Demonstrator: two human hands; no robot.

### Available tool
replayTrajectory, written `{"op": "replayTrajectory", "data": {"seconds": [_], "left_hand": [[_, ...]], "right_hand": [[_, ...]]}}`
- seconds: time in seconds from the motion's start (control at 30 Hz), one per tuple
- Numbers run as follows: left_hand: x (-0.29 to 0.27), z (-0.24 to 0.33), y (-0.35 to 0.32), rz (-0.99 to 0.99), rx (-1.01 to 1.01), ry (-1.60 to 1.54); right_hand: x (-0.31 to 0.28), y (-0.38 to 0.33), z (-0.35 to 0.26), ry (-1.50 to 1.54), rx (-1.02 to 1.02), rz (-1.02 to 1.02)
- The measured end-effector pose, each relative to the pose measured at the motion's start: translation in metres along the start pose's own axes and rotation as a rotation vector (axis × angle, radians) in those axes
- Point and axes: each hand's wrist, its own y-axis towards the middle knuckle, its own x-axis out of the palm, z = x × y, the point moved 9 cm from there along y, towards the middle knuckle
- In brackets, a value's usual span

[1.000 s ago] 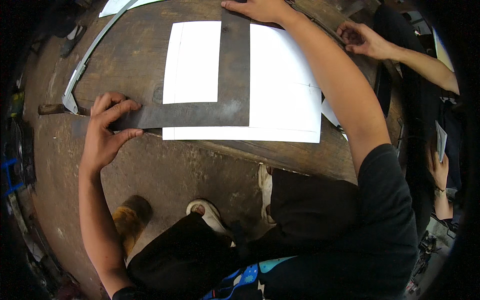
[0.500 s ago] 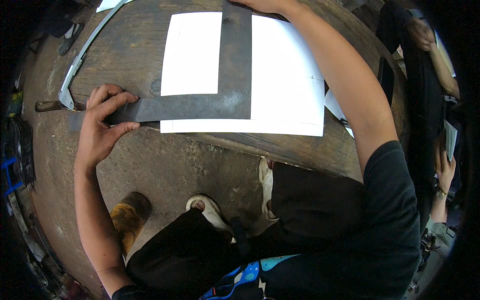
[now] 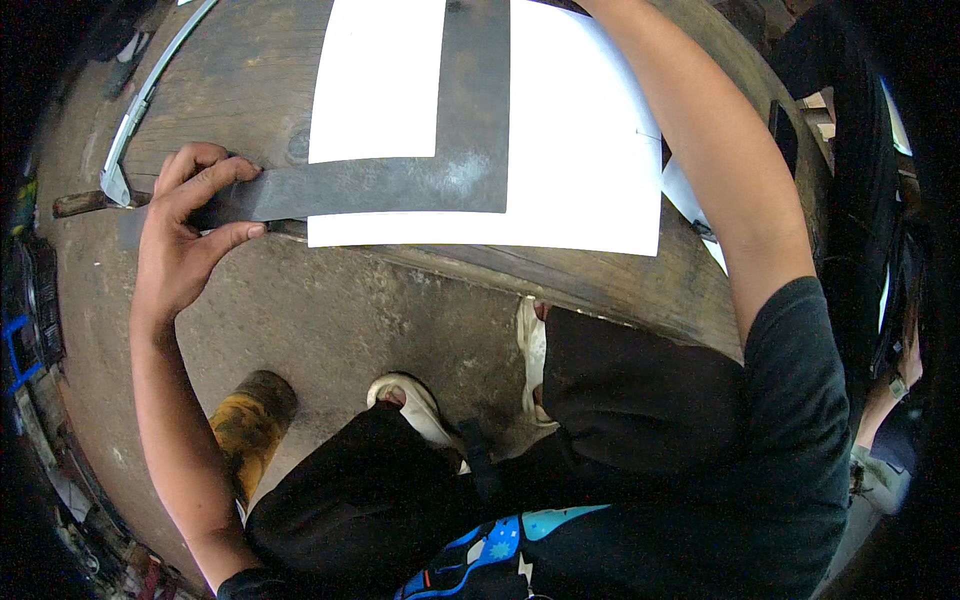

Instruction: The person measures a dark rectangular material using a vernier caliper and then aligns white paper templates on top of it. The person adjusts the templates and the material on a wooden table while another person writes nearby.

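Observation:
A flat grey steel square (image 3: 472, 110), L-shaped, lies across a white sheet of paper (image 3: 580, 130) on a wooden bench. One arm of it runs left past the paper; the other reaches up out of the picture. My left hand (image 3: 190, 225) pinches the left arm near its end, fingers on top and thumb at the lower edge. My right forearm (image 3: 700, 130) stretches over the paper's right side to the top edge; the hand itself is cut off. A small dark mark shows near the sheet's right edge.
On the worn wooden bench (image 3: 250, 80) lies a long silvery tool (image 3: 140, 100) with a jaw-like end, beside a brown stick-like piece (image 3: 85, 204). More paper (image 3: 690, 205) shows under my right arm. A yellow cylinder (image 3: 250, 420) stands on the floor. Another person is at the right.
The whole view has shifted, so the bench, paper and square sit higher and look slightly larger. My right hand has slipped out past the top edge. The left hand keeps its pinch.

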Motion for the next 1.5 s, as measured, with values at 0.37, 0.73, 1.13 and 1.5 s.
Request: {"op": "replayTrajectory", "data": {"seconds": [0.37,0.73,1.13,1.5], "left_hand": [[0.0,-0.003,0.0,-0.002,-0.012,-0.016],[0.001,-0.005,-0.002,0.004,-0.032,-0.055],[-0.001,0.001,0.001,-0.006,0.019,-0.038],[0.002,-0.004,0.0,-0.034,0.021,-0.029]], "right_hand": [[0.0,0.0,-0.003,-0.025,0.005,-0.04],[-0.001,0.002,-0.004,-0.027,0.016,-0.047],[-0.002,0.001,-0.006,-0.001,0.072,-0.097],[-0.004,0.004,-0.014,0.038,-0.015,-0.098]]}}
